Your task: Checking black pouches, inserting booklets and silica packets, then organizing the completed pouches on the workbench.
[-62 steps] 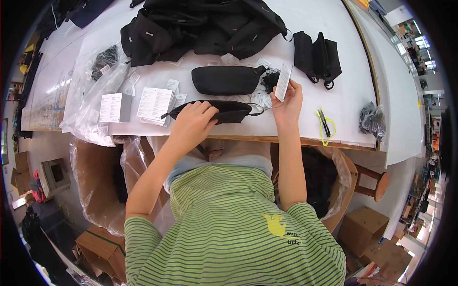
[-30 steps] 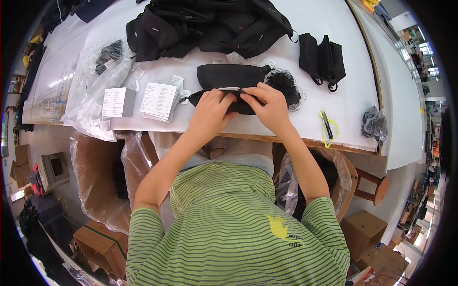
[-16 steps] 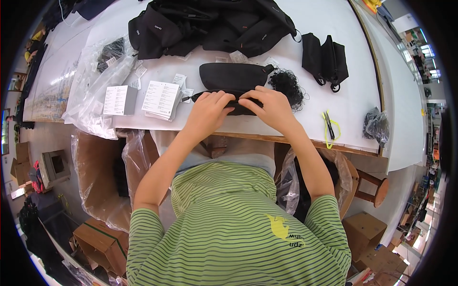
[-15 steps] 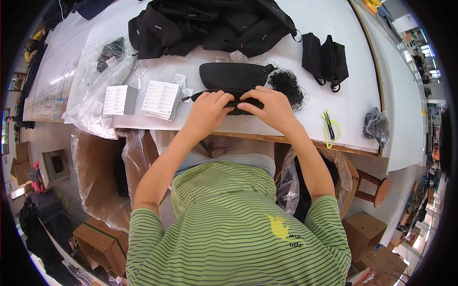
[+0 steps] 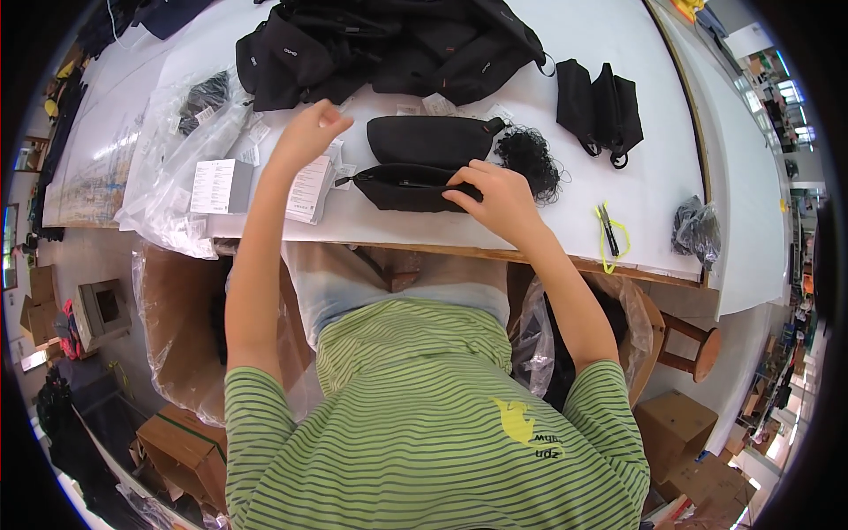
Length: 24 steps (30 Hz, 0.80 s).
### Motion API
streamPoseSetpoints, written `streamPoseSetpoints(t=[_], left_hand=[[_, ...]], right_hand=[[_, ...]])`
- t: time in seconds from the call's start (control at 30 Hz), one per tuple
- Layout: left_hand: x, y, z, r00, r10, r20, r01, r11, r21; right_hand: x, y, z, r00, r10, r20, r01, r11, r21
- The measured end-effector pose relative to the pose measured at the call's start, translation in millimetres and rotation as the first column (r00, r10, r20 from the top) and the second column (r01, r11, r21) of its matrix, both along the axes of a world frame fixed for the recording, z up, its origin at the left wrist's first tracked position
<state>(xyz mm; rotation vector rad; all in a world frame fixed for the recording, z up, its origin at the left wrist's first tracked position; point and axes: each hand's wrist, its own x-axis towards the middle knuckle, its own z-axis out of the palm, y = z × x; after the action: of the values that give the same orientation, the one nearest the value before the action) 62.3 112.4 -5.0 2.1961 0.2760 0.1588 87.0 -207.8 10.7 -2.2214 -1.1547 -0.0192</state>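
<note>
A: Item: black pouch (image 5: 415, 186), near edge of white surface (image 5: 654, 190). Right hand (image 5: 495, 196)?
B: Fingers pressed flat on it. Left hand (image 5: 305, 134) loosely curled, empty, above paper cards (image 5: 309, 188). Keep pouch pinned steady.

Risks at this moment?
1. The near black pouch lies close to the table edge, pinned only by the right hand; a tug might slide it off.
2. The left hand is raised above the paper cards and could knock them.
3. The tangled black cord beside the pouch may snag.
</note>
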Motion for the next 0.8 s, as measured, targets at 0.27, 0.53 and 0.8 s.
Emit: streamPoseSetpoints(t=[0.27, 0.53, 0.8], left_hand=[[11.6, 19.5, -17.9, 0.892, 0.058, -0.447, 0.186, 0.856, 0.482], [1.5, 17.8, -15.7, 0.964, 0.117, -0.24, 0.007, 0.887, 0.462], [-20.3, -74.6, 38.4, 0.951, -0.089, 0.297, 0.015, 0.97, 0.244]], right_hand=[[3.9, -0.2, -3.5, 0.999, -0.035, -0.037, 0.035, 0.999, 0.002], [5.9, 1.7, -6.0, 0.997, -0.058, -0.054, 0.058, 0.998, 0.004], [6.4, 2.3, -6.7, 0.992, -0.091, -0.085, 0.089, 0.996, -0.02]])
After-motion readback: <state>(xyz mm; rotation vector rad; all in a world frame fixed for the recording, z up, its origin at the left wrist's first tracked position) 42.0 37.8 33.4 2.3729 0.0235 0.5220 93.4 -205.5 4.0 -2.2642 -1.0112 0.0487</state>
